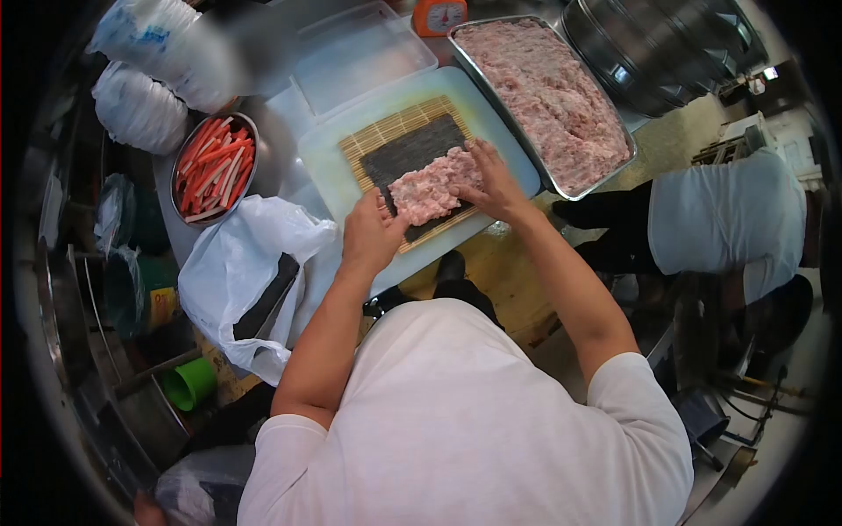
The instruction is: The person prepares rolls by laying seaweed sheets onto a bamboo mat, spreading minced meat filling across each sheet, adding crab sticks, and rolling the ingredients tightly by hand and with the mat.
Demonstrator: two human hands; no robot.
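Note:
A slab of raw minced meat [430, 188] lies across a dark nori sheet [410, 147], which rests on a bamboo rolling mat [358, 145]. Under the mat is a pale cutting board [326, 149]. My left hand [372, 231] touches the left end of the meat, fingers bent and the thumb apart from them. At the right end, my right hand [495, 182] lies over the meat with fingers stretched out and the thumb spread on top. Both hands are bare, and the meat stays flat on the nori between them.
A metal tray of minced meat [548, 105] stands right of the board. A bowl of crab sticks [215, 167] and a white plastic bag [237, 254] with dark sheets are on the left. Behind are a plastic container [364, 57] and orange scale [438, 16]. Another person [728, 210] stands right.

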